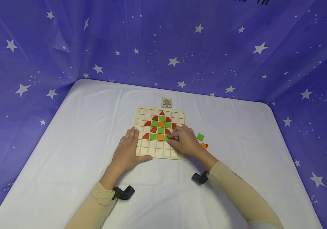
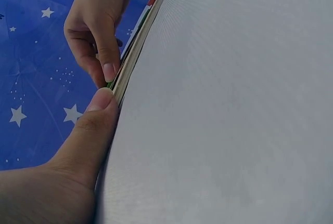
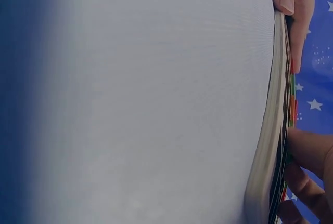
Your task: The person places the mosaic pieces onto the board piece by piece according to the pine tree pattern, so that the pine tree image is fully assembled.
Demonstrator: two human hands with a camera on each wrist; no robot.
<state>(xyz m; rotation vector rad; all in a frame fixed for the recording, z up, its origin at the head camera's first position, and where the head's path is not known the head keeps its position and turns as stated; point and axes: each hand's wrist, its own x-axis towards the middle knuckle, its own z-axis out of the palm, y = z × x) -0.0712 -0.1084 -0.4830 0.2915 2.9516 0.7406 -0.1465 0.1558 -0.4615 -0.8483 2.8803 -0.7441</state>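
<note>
A wooden grid board [image 1: 151, 150] lies on the table, with red, green and orange tiles set in its squares as a tree shape. My left hand [image 1: 127, 150] rests along its left side, fingers straight and the thumb at the front edge. Over the right part of the board, my right hand [image 1: 184, 140] pinches a green tile [image 1: 166, 138] beside an orange square tile [image 1: 160, 137]. That hand hides several squares. Both wrist views show the board edge-on, with the left thumb [image 2: 86, 130] against it and the right fingers [image 3: 309, 151] on its top.
A small pattern card [image 1: 167, 102] with a tree picture lies behind the board. Right of the board are a loose green tile [image 1: 200, 137] and an orange tile [image 1: 204, 146] with a red one partly behind it. A starry blue curtain [image 1: 152, 41] surrounds the white table [image 1: 238, 133].
</note>
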